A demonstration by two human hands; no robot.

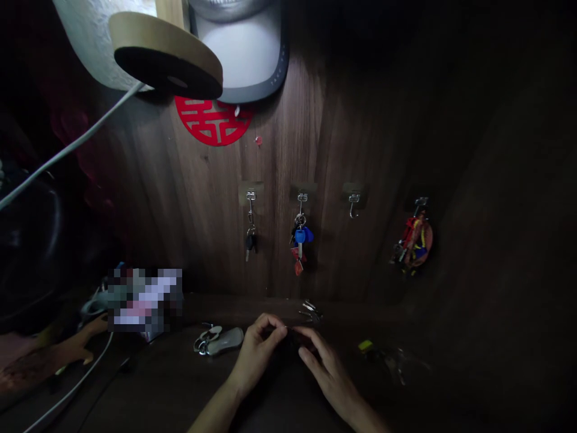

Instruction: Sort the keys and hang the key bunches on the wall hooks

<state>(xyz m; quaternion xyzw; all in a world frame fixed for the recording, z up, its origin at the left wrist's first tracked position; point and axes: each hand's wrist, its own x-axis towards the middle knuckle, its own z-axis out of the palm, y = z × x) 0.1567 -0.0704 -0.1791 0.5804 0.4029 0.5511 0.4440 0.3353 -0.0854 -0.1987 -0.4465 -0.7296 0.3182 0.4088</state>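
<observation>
Both of my hands meet low in the middle of the head view, over the dark surface. My left hand [262, 344] is closed in a pinch of thumb and forefinger. From the other side, the fingers of my right hand [323, 362] curl in towards it. Between the fingertips is a small dark object [293, 341], too dim to name. Just beyond the hands lies a bunch of metal keys [310, 311]. A grey fob with a metal ring [225, 341] rests left of my left hand. Keys with a yellow tag [366, 346] lie to the right.
Along the wooden panel, keys [250, 242] and a blue-headed bunch [300, 236] hang on hooks. A bare hook [354, 207] and a red cord bundle [412, 237] follow. Above are a cap [238, 51] and a round lamp [166, 51] with a white cable [76, 144].
</observation>
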